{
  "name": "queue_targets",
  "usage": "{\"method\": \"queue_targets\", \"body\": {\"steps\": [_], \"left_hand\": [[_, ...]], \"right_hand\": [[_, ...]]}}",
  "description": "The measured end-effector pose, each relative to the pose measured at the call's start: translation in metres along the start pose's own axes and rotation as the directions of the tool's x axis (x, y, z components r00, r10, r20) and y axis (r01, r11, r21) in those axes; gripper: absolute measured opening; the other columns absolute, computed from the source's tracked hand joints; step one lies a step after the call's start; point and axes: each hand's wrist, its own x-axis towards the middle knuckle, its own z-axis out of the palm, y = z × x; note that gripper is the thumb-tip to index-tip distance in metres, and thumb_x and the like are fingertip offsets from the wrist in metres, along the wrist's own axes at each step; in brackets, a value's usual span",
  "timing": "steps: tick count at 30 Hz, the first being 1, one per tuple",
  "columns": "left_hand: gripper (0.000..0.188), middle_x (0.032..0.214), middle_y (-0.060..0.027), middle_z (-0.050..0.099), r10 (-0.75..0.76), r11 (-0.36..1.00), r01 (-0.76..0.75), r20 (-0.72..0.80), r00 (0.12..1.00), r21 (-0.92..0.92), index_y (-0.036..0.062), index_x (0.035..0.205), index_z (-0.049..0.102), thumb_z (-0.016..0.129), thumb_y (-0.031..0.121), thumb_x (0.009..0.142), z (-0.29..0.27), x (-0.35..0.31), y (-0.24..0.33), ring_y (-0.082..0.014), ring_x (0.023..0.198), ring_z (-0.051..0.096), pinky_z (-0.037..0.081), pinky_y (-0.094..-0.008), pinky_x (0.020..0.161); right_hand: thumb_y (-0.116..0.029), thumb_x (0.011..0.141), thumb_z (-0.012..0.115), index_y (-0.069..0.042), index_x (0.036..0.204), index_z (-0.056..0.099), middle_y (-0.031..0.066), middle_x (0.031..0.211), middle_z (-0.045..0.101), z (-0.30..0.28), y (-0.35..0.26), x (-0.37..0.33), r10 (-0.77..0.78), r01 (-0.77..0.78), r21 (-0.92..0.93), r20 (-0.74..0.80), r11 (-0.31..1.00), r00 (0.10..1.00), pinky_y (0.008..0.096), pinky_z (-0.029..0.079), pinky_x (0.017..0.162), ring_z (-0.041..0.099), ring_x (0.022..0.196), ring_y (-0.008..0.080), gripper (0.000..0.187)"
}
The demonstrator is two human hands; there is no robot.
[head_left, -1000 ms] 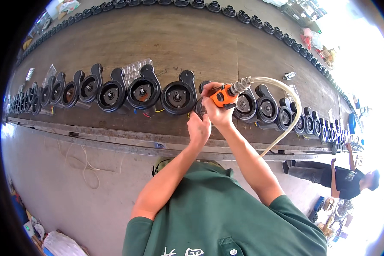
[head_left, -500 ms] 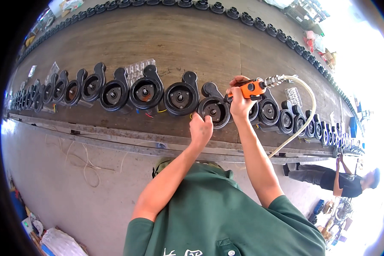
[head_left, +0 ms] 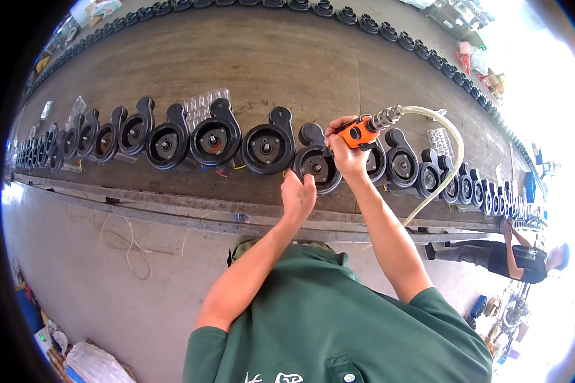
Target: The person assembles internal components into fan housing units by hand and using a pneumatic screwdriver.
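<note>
My left hand [head_left: 298,195] is closed on the near left rim of a black round motor housing [head_left: 319,168], thumb at its edge. This housing has a short arm pointing away from me and a small metal shaft in its middle. Just right of it, my right hand [head_left: 348,156] grips an orange air-powered tool [head_left: 358,134]. A metal coupling [head_left: 386,118] joins the tool to a clear hose [head_left: 459,143]. The tool's tip is hidden by my fingers, so I cannot tell whether it touches the housing.
Similar housings [head_left: 266,148] line the near side of the long brown table [head_left: 236,70], with another row [head_left: 368,23] along its far side. Clear plastic trays [head_left: 206,105] lie behind the near row. A metal rail [head_left: 172,202] edges the table. Another person [head_left: 524,260] stands far right.
My right hand and the orange tool have moved a little left, nearer the housing that my left hand holds. The hose has shifted along with them. My left hand has barely moved.
</note>
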Motion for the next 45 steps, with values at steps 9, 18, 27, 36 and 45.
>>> {"method": "queue_targets", "body": {"steps": [9, 18, 27, 36, 45], "left_hand": [[0.034, 0.079, -0.0273, 0.070, 0.001, 0.999, 0.000, 0.024, 1.000, -0.041, -0.0123, 0.105, 0.054, 0.059, 0.019, 0.093, -0.002, -0.005, 0.012, -0.0373, 0.066, 0.073, 0.058, -0.0455, 0.069], [0.034, 0.086, -0.0257, 0.071, -0.006, 0.994, 0.008, 0.017, 1.000, -0.108, -0.0133, 0.112, 0.054, 0.058, 0.016, 0.095, -0.002, -0.006, 0.014, -0.0313, 0.063, 0.073, 0.059, -0.0419, 0.060], [0.039, 0.088, -0.0273, 0.071, -0.028, 0.995, 0.032, 0.042, 0.999, -0.093, -0.0144, 0.117, 0.052, 0.057, 0.017, 0.095, -0.003, -0.005, 0.015, -0.0334, 0.064, 0.073, 0.060, -0.0427, 0.064], [0.037, 0.088, -0.0282, 0.071, -0.041, 0.995, 0.044, 0.033, 0.999, -0.093, -0.0121, 0.113, 0.053, 0.058, 0.019, 0.094, -0.002, -0.006, 0.010, -0.0364, 0.068, 0.073, 0.058, -0.0451, 0.068], [0.040, 0.092, -0.0289, 0.071, -0.026, 0.997, 0.028, 0.019, 0.999, -0.070, -0.0109, 0.115, 0.055, 0.060, 0.023, 0.094, -0.004, 0.002, -0.013, -0.0371, 0.078, 0.074, 0.057, -0.0471, 0.076]], "right_hand": [[0.007, 0.078, 0.062, 0.003, 0.096, 0.066, 0.0072, 0.085, 0.071, 0.004, -0.006, 0.006, -0.052, 0.052, -0.031, -0.011, 0.998, 0.999, 0.0266, 0.054, 0.067, 0.065, 0.072, 0.0117, 0.019], [0.007, 0.084, 0.056, 0.003, 0.113, 0.062, 0.0108, 0.093, 0.065, -0.015, -0.027, -0.038, 0.011, -0.010, 0.034, -0.027, 0.999, 1.000, 0.0283, 0.053, 0.064, 0.063, 0.070, 0.0154, 0.030], [0.007, 0.084, 0.055, 0.003, 0.113, 0.062, 0.0108, 0.093, 0.065, -0.023, -0.026, -0.048, 0.032, -0.030, 0.082, -0.029, 0.996, 0.999, 0.0295, 0.053, 0.065, 0.063, 0.070, 0.0163, 0.030], [0.008, 0.080, 0.062, 0.001, 0.103, 0.064, 0.0080, 0.091, 0.067, -0.032, -0.022, -0.054, -0.009, 0.025, -0.054, 0.281, 0.998, 0.960, 0.0258, 0.054, 0.067, 0.064, 0.073, 0.0119, 0.024], [0.005, 0.079, 0.063, 0.001, 0.101, 0.065, 0.0058, 0.086, 0.067, -0.017, -0.019, -0.060, 0.069, -0.065, -0.043, 0.110, 0.997, 0.992, 0.0272, 0.053, 0.070, 0.063, 0.077, 0.0117, 0.023]]}}
